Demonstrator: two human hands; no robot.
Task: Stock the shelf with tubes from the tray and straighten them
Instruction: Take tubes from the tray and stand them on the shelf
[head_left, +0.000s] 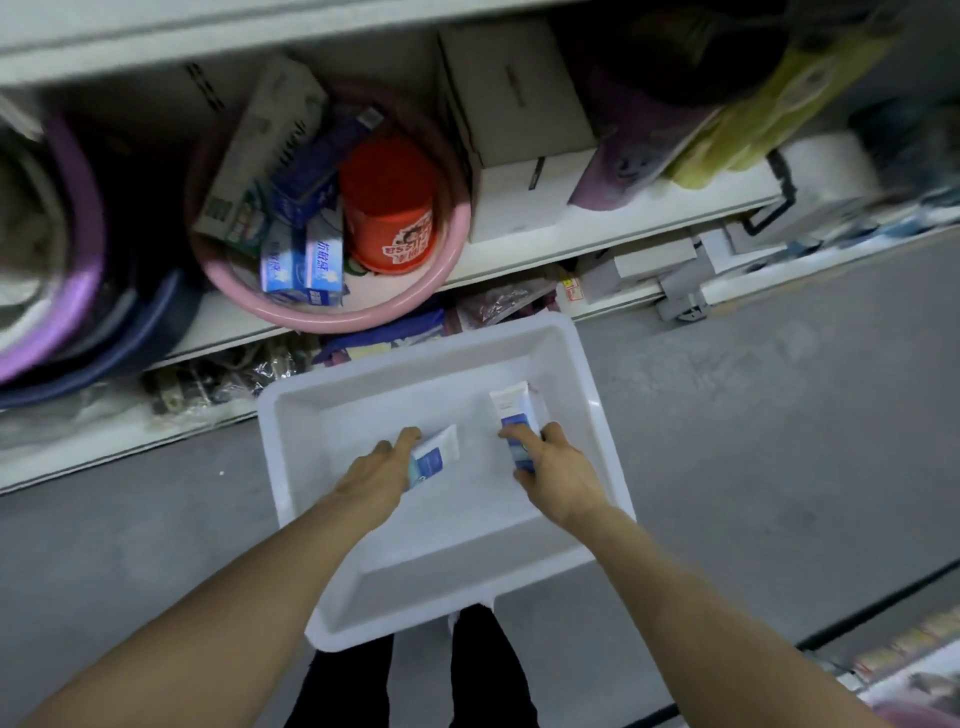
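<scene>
A white plastic tray (395, 587) lies on the grey floor in front of the shelf (519, 249). Two white-and-blue tubes lie inside it. My left hand (376, 470) is closed around the left tube (439, 449), whose white end sticks out toward the upper right. My right hand (558, 475) grips the right tube (514, 410), with its white end pointing away from me toward the shelf. Both hands are down inside the tray.
On the shelf stands a pink basin (332, 312) holding toothpaste boxes (306, 260) and a red tub (392, 208). White boxes (514, 130) stand to its right, purple and blue basins (78, 291) to its left. Bagged goods lie under the shelf. My legs are below the tray.
</scene>
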